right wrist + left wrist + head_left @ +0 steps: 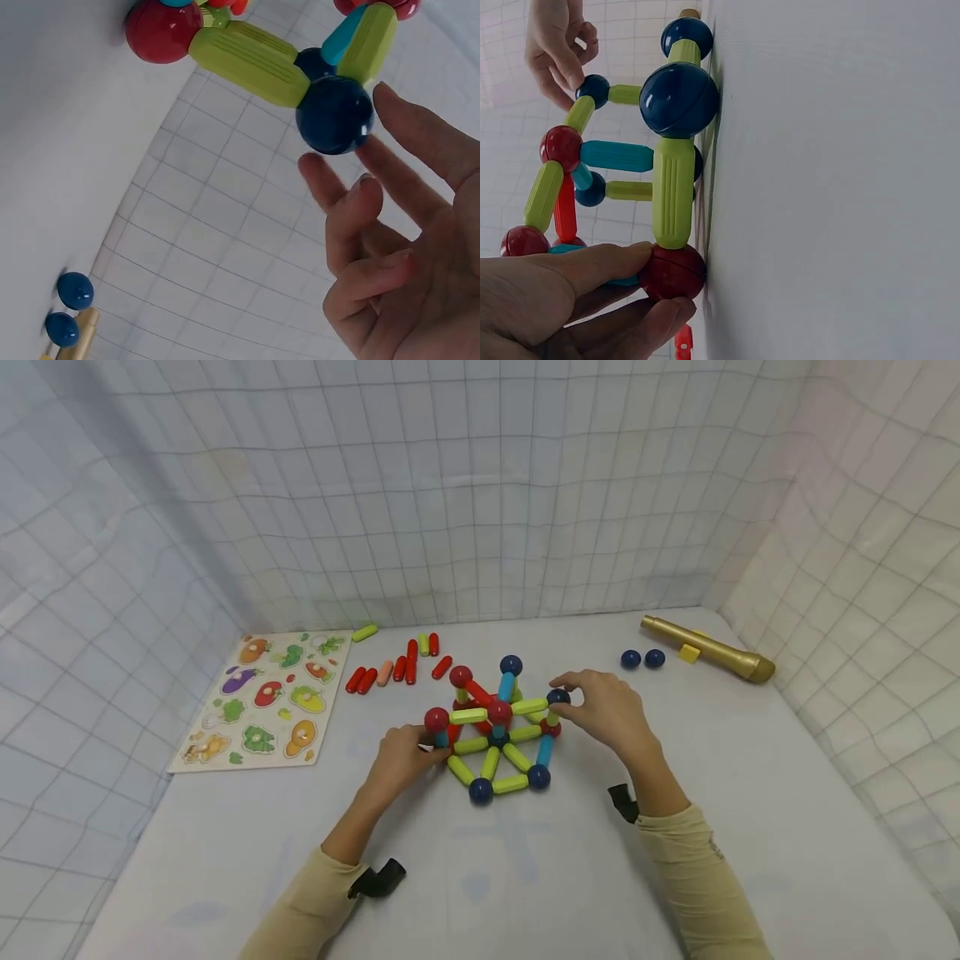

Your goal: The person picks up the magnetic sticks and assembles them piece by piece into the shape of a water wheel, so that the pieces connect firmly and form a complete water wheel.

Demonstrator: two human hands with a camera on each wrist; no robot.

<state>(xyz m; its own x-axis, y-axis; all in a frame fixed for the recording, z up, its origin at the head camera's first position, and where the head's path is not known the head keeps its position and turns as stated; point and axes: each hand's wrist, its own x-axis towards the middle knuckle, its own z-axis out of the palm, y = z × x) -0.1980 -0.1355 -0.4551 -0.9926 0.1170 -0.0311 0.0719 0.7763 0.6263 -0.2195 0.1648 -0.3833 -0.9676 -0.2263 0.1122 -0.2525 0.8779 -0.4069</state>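
Note:
A structure of magnetic rods and balls stands mid-table, with a flat wheel of lime rods below and raised balls above. My left hand is at its left side; in the left wrist view, thumb and fingers pinch a low red ball. At the upper right corner, my right hand has thumb and forefinger about a raised dark blue ball, whose lime rods run to other balls. The right hand's other fingers are bent and hold nothing. Part of the structure's far side is hidden.
Loose red rods and a few lime ones lie behind to the left, near a vegetable picture board. Two blue balls and a gold tube with yellow pieces lie at the back right. Gridded cloth walls enclose the table.

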